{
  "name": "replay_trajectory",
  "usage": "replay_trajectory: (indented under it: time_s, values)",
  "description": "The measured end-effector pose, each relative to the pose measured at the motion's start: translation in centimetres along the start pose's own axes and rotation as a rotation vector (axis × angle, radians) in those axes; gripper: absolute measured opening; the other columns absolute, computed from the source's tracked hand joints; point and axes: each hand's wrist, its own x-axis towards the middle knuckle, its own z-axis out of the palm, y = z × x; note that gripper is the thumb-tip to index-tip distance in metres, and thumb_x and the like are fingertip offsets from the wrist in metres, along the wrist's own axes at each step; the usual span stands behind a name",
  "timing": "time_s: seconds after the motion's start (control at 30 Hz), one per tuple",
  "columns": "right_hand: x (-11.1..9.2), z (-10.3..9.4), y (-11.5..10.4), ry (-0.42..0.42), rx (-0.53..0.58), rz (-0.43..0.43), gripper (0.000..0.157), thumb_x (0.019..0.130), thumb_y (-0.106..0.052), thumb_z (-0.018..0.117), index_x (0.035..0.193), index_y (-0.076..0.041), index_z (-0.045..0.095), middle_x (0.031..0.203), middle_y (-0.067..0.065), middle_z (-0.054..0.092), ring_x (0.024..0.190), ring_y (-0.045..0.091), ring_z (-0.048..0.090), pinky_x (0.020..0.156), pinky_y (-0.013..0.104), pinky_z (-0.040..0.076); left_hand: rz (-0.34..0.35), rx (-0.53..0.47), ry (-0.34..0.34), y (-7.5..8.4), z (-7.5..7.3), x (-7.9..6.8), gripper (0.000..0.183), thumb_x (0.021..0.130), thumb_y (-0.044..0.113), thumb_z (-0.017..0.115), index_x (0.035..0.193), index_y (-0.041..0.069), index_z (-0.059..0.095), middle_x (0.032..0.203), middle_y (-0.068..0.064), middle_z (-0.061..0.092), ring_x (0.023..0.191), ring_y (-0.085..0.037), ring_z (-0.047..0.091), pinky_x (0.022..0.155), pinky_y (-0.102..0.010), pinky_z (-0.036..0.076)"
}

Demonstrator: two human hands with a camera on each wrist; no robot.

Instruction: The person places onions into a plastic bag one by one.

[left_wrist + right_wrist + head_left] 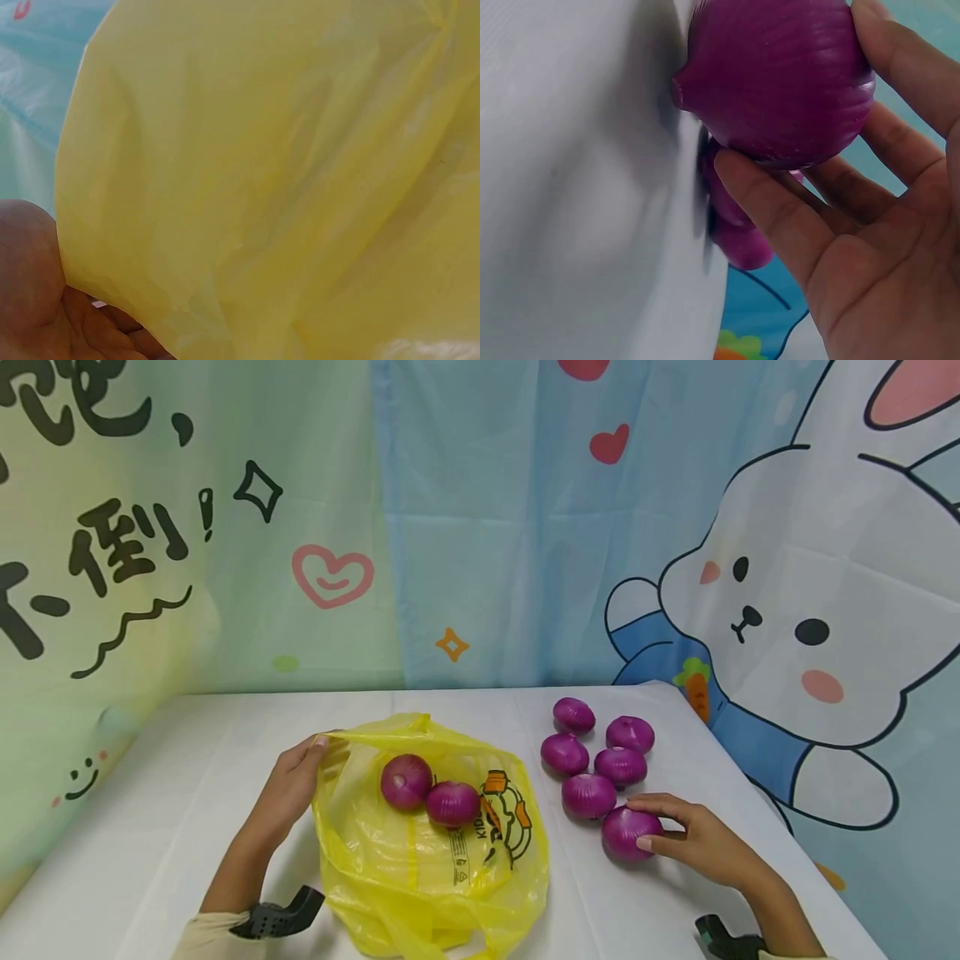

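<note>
My left hand (294, 781) pinches the left edge of a yellow plastic bag (375, 877), which spreads open across the table. Two red onions (406, 782) lie together inside it. In the left wrist view, the bag (225, 165) fills most of the picture, its edge between thumb and fingers. On the right, my right hand (693, 837) grips a red onion (628, 837) between thumb and fingers, at the near end of a group of onions. The right wrist view shows this onion (780, 82) close up, its pointed end toward the white tabletop.
Several more red onions (588, 796) sit clustered on the white-covered table (225, 735), right of the bag. A printed curtain (480, 527) hangs behind the table, with a cartoon rabbit at the right. Each wrist carries a dark camera mount (277, 917).
</note>
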Motion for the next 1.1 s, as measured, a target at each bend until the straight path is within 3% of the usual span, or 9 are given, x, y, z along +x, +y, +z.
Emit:
replay_trajectory:
  time_s: [0.37,0.7,0.93,1.0,1.1]
  values:
    - [-0.1,-0.2,-2.0,0.022,0.023,-0.061,0.047,0.088,-0.021,0.074,0.132,-0.010,0.060,0.138,0.019,0.050,0.129,0.048,0.037,0.082,0.038,0.054,-0.002,0.002,0.002,0.1,0.0,0.0,0.060,0.106,0.045,0.028,0.142,0.000,0.045,0.136,-0.019,0.051,0.119,-0.032,0.049,0.101,-0.050,0.035]
    - [0.4,0.3,-4.8,0.056,0.058,-0.177,0.049,0.087,-0.016,0.075,0.133,-0.007,0.059,0.137,0.015,0.052,0.126,0.047,0.041,0.077,0.036,0.056,-0.004,0.008,0.003,0.1,0.0,0.0,0.059,0.107,0.044,0.027,0.142,0.000,0.045,0.136,-0.020,0.050,0.118,-0.032,0.049,0.100,-0.049,0.036]
    - [1.1,0.9,-6.4,0.060,0.104,-0.239,0.049,0.087,-0.011,0.075,0.133,-0.009,0.059,0.137,0.011,0.052,0.123,0.019,0.049,0.079,0.035,0.055,0.000,-0.013,-0.008,0.0,0.1,0.1,0.058,0.107,0.043,0.028,0.141,0.000,0.046,0.135,-0.020,0.051,0.117,-0.032,0.049,0.101,-0.049,0.035]
    - [1.2,1.2,-7.0,0.054,0.132,-0.245,0.050,0.086,-0.011,0.076,0.133,-0.011,0.060,0.137,0.010,0.051,0.124,0.023,0.048,0.078,0.035,0.055,-0.004,-0.011,-0.009,0.0,0.2,0.1,0.058,0.107,0.043,0.029,0.141,0.000,0.046,0.134,-0.020,0.052,0.117,-0.032,0.050,0.101,-0.049,0.035]
    - [1.6,1.6,-8.1,0.047,0.150,-0.270,0.051,0.084,-0.010,0.077,0.133,-0.012,0.060,0.137,0.010,0.051,0.124,0.039,0.046,0.077,0.036,0.056,-0.008,-0.011,-0.009,0.0,0.2,0.1,0.058,0.107,0.043,0.029,0.142,0.000,0.046,0.135,-0.020,0.051,0.117,-0.032,0.049,0.101,-0.049,0.035]
